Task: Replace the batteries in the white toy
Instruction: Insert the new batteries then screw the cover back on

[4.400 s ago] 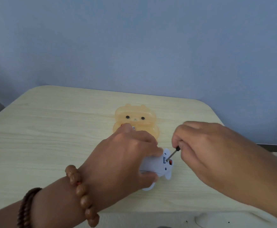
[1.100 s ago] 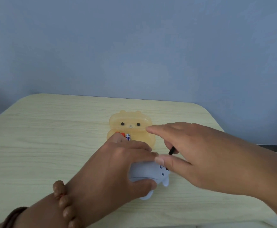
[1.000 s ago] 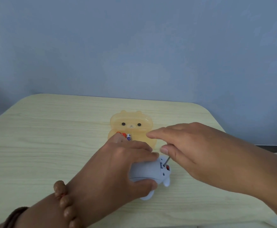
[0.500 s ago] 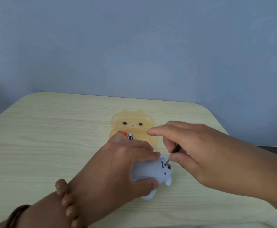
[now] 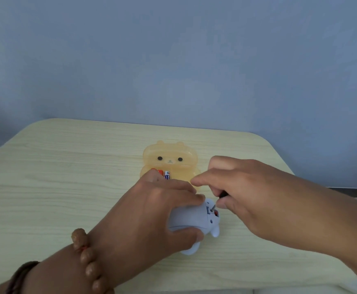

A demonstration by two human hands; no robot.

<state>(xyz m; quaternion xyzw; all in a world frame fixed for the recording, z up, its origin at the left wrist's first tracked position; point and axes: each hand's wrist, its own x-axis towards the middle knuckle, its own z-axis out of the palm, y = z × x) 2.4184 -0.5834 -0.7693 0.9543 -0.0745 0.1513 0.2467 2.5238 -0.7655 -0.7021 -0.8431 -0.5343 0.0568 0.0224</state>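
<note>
White toy (image 5: pixel 191 219) is on the counter (image 5: pixel 67 166), front-centre, mostly covered by the left grip (image 5: pixel 152 213). Left grip comes in from the left and is closed round the toy: fingers curled over the top, thumb clamped along the near side, pinning it down on the counter. Two stubby limbs of the toy stick out past the thumb, at lower right and at the bottom. Right grip (image 5: pixel 247 194) is closed on a small screwdriver (image 5: pixel 223 194): black handle pinched between thumb and curled fingers, index finger stretched out leftward above the toy. Metal shaft slants down and left, tip in a recess at the toy's right end, just beside a small red spot. Can't tell if the tip is seated in a screw, too small. Just behind the toy, an orange see-through bear-shaped case (image 5: pixel 170 160) lies flat on the counter, bear face on the far half. Two batteries (image 5: pixel 164 174) lie in its near half, one red-orange and one blue-and-white, partly hidden by the left fingertips. Brown bead bracelet (image 5: pixel 88 262) on the left wrist, darker band (image 5: pixel 18 276) further up the forearm. Plain blue-grey wall (image 5: pixel 173 60) behind the counter.
</note>
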